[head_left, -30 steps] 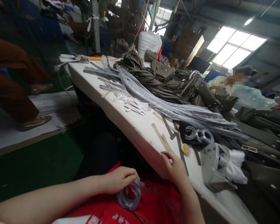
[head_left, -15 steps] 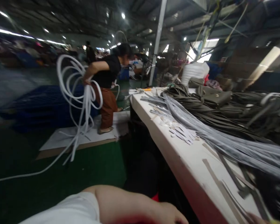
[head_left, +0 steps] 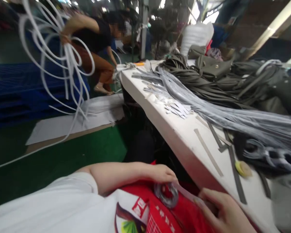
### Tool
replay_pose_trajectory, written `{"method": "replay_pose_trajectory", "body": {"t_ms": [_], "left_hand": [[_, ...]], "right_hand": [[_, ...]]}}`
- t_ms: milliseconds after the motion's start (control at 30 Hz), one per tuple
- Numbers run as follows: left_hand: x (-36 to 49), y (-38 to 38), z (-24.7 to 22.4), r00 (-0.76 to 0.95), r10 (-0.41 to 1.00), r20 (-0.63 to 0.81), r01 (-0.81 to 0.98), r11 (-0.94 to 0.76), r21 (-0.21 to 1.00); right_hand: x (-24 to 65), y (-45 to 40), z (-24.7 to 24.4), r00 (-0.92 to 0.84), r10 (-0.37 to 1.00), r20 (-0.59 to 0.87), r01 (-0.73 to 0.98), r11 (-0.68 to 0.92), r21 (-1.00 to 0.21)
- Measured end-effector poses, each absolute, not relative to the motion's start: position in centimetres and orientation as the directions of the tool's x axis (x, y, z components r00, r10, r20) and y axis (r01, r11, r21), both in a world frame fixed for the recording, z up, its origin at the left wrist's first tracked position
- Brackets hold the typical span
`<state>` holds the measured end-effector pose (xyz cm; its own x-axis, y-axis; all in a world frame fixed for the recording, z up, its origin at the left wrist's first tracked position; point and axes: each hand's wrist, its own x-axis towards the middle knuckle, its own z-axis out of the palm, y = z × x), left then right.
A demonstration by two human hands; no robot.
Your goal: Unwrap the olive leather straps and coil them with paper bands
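At the lower middle, my left hand (head_left: 163, 174) is closed on a ring-shaped roll of clear tape (head_left: 168, 195), above a red apron (head_left: 181, 212). A pale translucent strip (head_left: 185, 193) runs from the roll to my right hand (head_left: 219, 207) at the lower right. The fingers of my right hand are pinched on the strip's end. Both hands are beside the white table's (head_left: 174, 142) near edge.
Dark strips (head_left: 208, 87) and grey plastic-wrapped strips (head_left: 220, 115) cover the table's far side. A yellow tape roll (head_left: 242, 169) and clear rolls (head_left: 271, 157) lie at the right. A bending person (head_left: 92, 42) holds looped white tubing (head_left: 70, 64) at the left.
The view has tilted down. Both hands have come into fuller view, with the tape roll and strip between them. The person at the left has bent lower, one arm reaching down.
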<state>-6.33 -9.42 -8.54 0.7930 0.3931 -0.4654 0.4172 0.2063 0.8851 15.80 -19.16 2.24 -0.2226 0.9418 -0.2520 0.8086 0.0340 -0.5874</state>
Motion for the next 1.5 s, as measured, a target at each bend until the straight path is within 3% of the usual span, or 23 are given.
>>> {"method": "replay_pose_trajectory", "body": {"t_ms": [133, 500, 567, 733, 800, 967, 1333, 1500], "left_hand": [[-6.4, -8.6, -8.1, 0.827, 0.34, -0.448, 0.386, 0.237, 0.892], [-6.2, -8.4, -7.0, 0.836, 0.356, -0.417, 0.386, 0.159, 0.909], [-6.3, -8.3, -7.1, 0.833, 0.363, -0.417, 0.384, 0.163, 0.909], [-6.5, -8.3, -7.2, 0.817, 0.345, -0.462, 0.405, 0.226, 0.886], [-6.4, -8.4, -7.2, 0.819, 0.332, -0.467, 0.412, 0.226, 0.883], [-6.2, -8.5, -7.0, 0.82, 0.336, -0.464, 0.419, 0.2, 0.886], [-6.2, -8.5, -6.6, 0.818, 0.345, -0.461, 0.42, 0.19, 0.887], [-6.0, -8.7, -6.6, 0.81, 0.346, -0.473, 0.431, 0.197, 0.881]], "right_hand": [[13.3, -19.4, 4.8, -0.315, 0.871, -0.376, 0.837, 0.067, -0.544], [9.1, -18.0, 2.5, -0.25, 0.905, -0.345, 0.921, 0.113, -0.372], [9.2, -17.9, 2.2, -0.239, 0.908, -0.344, 0.917, 0.095, -0.387], [10.6, -18.4, 3.8, -0.381, 0.821, -0.426, 0.806, 0.069, -0.587], [11.1, -18.4, 4.4, -0.397, 0.807, -0.438, 0.788, 0.054, -0.614], [10.7, -18.1, 3.9, -0.233, 0.892, -0.386, 0.877, 0.021, -0.481], [11.2, -18.0, 4.0, -0.147, 0.933, -0.33, 0.942, 0.03, -0.334], [9.6, -17.9, 2.6, -0.179, 0.922, -0.344, 0.926, 0.039, -0.377]]}}
